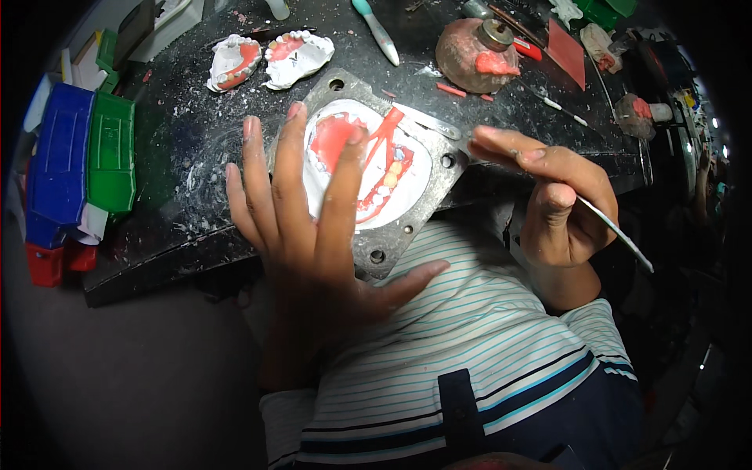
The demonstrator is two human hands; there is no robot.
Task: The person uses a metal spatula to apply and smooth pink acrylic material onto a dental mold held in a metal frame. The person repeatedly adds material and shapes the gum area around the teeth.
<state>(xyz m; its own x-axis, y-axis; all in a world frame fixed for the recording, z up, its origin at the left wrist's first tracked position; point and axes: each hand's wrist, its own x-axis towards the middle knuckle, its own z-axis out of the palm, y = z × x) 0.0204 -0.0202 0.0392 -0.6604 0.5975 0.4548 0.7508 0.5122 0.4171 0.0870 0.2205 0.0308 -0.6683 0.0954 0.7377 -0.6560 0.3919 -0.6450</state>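
My left hand [301,211] is spread with its fingers apart over a grey metal dental flask [356,254] at the table's edge. White plaster [407,200] fills the flask, bearing a denture model with red wax [333,141], red wax strips [380,145] and several teeth [392,176]; my fingers hide part of it. To the right, my right hand [564,196] grips a slim metal wax knife, whose thin shaft [619,235] sticks out behind the thumb. A flat metal blade [427,121] reaches over the plaster's far edge; whether it joins that shaft is hidden by my fingers.
Two plaster dental models [298,59] lie beyond the flask. Farther right stand a wax-smeared round burner [478,59] and a red wax sheet [565,53]. A teal-handled tool [376,31] lies at the back. Blue [59,164] and green bins [111,153] line the left side.
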